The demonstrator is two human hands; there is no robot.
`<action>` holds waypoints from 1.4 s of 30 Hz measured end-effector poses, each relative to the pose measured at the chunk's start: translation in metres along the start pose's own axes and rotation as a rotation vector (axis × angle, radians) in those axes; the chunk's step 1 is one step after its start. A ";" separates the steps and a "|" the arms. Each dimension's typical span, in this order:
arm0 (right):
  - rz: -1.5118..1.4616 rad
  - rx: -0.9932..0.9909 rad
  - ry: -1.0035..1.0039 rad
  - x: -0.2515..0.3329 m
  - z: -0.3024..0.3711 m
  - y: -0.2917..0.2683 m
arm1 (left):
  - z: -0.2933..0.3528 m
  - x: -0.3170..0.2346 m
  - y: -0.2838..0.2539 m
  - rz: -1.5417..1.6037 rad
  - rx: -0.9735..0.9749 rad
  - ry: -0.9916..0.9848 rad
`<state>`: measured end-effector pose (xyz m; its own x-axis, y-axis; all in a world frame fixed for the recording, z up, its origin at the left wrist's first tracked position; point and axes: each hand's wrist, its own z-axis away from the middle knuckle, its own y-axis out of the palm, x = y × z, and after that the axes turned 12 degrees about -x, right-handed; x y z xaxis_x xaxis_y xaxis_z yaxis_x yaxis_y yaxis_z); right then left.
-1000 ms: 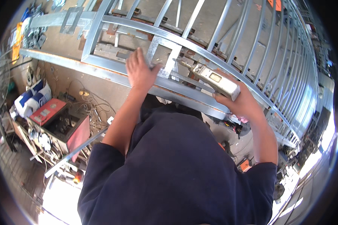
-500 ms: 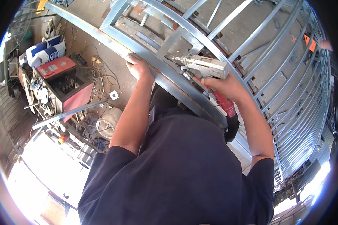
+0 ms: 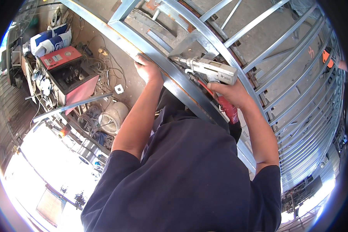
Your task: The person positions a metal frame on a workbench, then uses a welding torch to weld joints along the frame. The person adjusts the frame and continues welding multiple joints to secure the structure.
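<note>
My left hand (image 3: 147, 71) grips the near side of a long galvanized steel tube (image 3: 104, 30), its fingertips curled over the edge. This tube runs diagonally across in front of me, with rust-brown marks along it. In my right hand (image 3: 234, 92) is a grey-white welding gun (image 3: 212, 69) with a red-wrapped handle (image 3: 229, 110), the fingers closed around it. Its narrow nozzle points left, with the tip at the tube's far edge, beside a flat angled metal piece (image 3: 187, 43). Whether the tip touches the metal, I cannot tell.
A curved frame with several parallel metal bars (image 3: 266, 58) fills the right side. To the left stand a red machine box (image 3: 62, 58), blue-and-white bags (image 3: 52, 40), tangled cables (image 3: 108, 63) and a round drum (image 3: 114, 116). Another person's hand (image 3: 342, 65) shows at the far right.
The whole view has shifted slightly, with most things a little farther right. The gun's nozzle has moved slightly left relative to the frame. Both hands keep their holds.
</note>
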<state>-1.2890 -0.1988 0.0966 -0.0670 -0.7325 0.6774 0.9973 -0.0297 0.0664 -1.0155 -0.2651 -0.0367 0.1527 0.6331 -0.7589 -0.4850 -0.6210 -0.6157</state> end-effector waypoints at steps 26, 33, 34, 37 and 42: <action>0.075 0.007 0.045 0.004 0.004 -0.001 | -0.004 0.005 0.004 -0.014 -0.027 0.069; 0.104 0.000 0.041 0.003 0.006 -0.004 | -0.003 0.002 0.003 -0.019 -0.016 0.051; 0.107 0.000 0.041 0.003 0.006 -0.004 | -0.002 0.001 0.003 -0.015 -0.020 0.047; 0.115 0.001 0.041 0.002 0.007 -0.005 | -0.002 0.002 0.003 -0.016 -0.032 0.048; 0.120 0.004 0.039 0.000 0.010 -0.008 | -0.002 0.000 0.003 -0.051 -0.039 0.054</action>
<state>-1.2970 -0.1920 0.1035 0.0542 -0.7564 0.6518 0.9980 0.0625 -0.0104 -1.0153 -0.2683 -0.0390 0.2229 0.6392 -0.7360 -0.4420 -0.6067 -0.6607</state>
